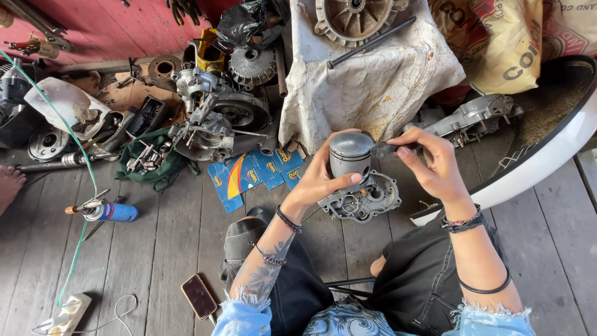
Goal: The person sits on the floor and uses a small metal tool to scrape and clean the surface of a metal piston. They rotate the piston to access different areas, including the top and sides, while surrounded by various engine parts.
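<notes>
Piston [350,154], grey metal, is sitting mid-frame, raised above the wooden floor [155,249], and I'm seeing the left hand [320,180] wrapping it from the left, thumb across the near skirt, fingers curling behind. Right hand [435,165] is coming in from the right, pinching a small dark tool [387,149] whose tip is touching the piston's right side at ring-groove height; can't tell exactly what the tool is. Directly under the piston, an engine case half [364,200] is lying on the floor between the knees. Further left, blue and yellow parts packets [252,174] are fanning out on the boards, with a stripped engine block [214,121] and a green rag holding loose fasteners [149,162] beyond them. Far side, a stained white cloth [373,81] is draping over something bulky, a black rod [372,42] lying across it. Near left, a phone [199,297] is lying face up, and a blue-bodied torch [109,211] is resting further left. White curved body panel [541,155] is running along the right edge.
</notes>
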